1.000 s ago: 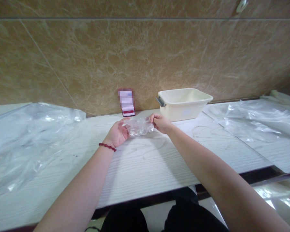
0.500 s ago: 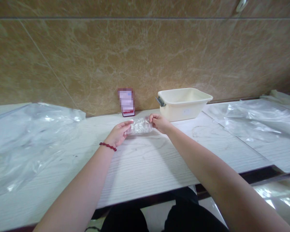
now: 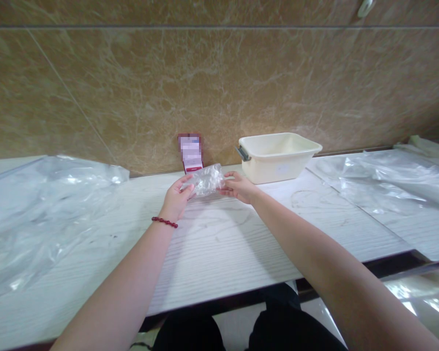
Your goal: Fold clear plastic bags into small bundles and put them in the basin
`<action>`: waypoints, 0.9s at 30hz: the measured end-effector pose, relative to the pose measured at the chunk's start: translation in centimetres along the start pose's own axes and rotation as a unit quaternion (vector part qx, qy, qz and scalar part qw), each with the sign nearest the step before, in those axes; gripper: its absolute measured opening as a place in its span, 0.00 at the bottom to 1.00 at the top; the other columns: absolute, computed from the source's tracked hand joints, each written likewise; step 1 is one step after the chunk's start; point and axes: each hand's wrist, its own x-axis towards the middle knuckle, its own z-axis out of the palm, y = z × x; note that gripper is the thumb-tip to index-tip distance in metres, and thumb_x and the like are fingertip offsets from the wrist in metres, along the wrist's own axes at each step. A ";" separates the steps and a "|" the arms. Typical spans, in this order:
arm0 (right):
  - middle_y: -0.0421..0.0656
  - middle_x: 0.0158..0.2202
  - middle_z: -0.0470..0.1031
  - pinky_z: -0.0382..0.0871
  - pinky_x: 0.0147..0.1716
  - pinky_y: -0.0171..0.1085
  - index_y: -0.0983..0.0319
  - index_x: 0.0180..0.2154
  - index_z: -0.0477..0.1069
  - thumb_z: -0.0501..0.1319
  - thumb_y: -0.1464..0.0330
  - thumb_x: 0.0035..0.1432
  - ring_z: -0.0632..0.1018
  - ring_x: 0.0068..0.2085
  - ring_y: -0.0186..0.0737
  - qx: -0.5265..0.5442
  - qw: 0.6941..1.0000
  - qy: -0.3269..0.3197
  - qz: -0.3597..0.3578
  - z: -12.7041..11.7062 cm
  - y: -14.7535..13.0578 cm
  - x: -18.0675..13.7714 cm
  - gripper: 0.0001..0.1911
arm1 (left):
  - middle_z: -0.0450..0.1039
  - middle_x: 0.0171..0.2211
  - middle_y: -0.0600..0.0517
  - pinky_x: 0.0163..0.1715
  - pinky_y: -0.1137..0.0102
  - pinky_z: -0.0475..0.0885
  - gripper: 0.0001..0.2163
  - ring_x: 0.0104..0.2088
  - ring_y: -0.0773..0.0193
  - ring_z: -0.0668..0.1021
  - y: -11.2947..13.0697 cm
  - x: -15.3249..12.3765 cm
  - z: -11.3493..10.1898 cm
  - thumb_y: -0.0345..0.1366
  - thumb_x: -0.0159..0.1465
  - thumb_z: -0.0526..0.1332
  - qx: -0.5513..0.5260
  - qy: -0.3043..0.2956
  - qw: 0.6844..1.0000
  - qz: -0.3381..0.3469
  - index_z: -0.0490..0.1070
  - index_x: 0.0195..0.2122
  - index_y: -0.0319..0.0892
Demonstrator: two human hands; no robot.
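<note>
My left hand point(image 3: 177, 195) is closed on the left end of a small clear plastic bag point(image 3: 207, 179), its thumb in front. The bag looks crinkled and shiny; what is inside, if anything, I cannot make out. At the bag's right end is my right hand point(image 3: 238, 187), fingers apart and loosely curved; whether the fingertips touch the plastic is hard to see. The bag is held above the white wood-grain table point(image 3: 219, 253), tilted with its right end higher. Just behind it a phone point(image 3: 192, 152) leans upright against the wall, its lower edge partly covered.
A cream plastic bin point(image 3: 274, 168) with a grey side handle stands against the marble wall, right of my hands. Large clear plastic sheeting point(image 3: 58, 195) lies on the left, and more clear plastic point(image 3: 391, 180) lies on the right. The table's front edge runs above my knees.
The bag has moved slightly up and left with my left hand, its right end rising. My right hand has loosened from its pinch and its fingers have spread.
</note>
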 end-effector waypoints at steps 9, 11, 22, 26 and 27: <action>0.42 0.26 0.69 0.69 0.33 0.34 0.65 0.29 0.62 0.51 0.63 0.55 0.74 0.28 0.31 -0.018 0.998 -0.014 0.055 -0.1 0.3 0.4 0.11 | 0.70 0.29 0.54 0.33 0.72 0.68 0.21 0.29 0.71 0.72 -0.4 0.1 -0.1 0.33 0.47 0.62 0.002 -0.037 0.999 0.023 0.64 0.44 0.42; 0.42 0.25 0.69 0.69 0.32 0.34 0.65 0.29 0.62 0.51 0.60 0.54 0.74 0.28 0.32 -0.010 0.998 -0.020 0.062 -0.2 0.4 0.6 0.13 | 0.70 0.29 0.54 0.32 0.72 0.69 0.21 0.29 0.71 0.72 -0.5 0.1 -0.2 0.33 0.47 0.62 0.008 -0.042 0.999 0.029 0.64 0.45 0.42; 0.39 0.23 0.68 0.68 0.31 0.31 0.65 0.25 0.65 0.58 0.74 0.48 0.71 0.25 0.27 -0.062 0.995 -0.035 0.063 -0.2 0.2 0.1 0.01 | 0.70 0.32 0.51 0.33 0.69 0.69 0.22 0.30 0.69 0.72 -0.2 0.0 -0.4 0.33 0.48 0.61 0.062 -0.065 0.994 0.054 0.63 0.46 0.41; 0.37 0.20 0.66 0.66 0.27 0.29 0.65 0.23 0.65 0.56 0.75 0.47 0.68 0.23 0.25 -0.091 0.994 0.002 0.053 -0.3 0.4 0.4 0.03 | 0.70 0.31 0.52 0.32 0.70 0.69 0.23 0.29 0.70 0.72 -0.2 0.1 -0.6 0.33 0.48 0.61 0.066 -0.077 0.994 0.052 0.62 0.47 0.40; 0.36 0.20 0.65 0.65 0.26 0.28 0.64 0.23 0.65 0.56 0.74 0.47 0.67 0.22 0.25 -0.098 0.994 0.009 0.047 -0.3 0.4 0.5 0.03 | 0.70 0.30 0.52 0.32 0.70 0.69 0.23 0.28 0.70 0.71 -0.2 0.1 -0.6 0.33 0.48 0.61 0.068 -0.081 0.993 0.053 0.62 0.47 0.40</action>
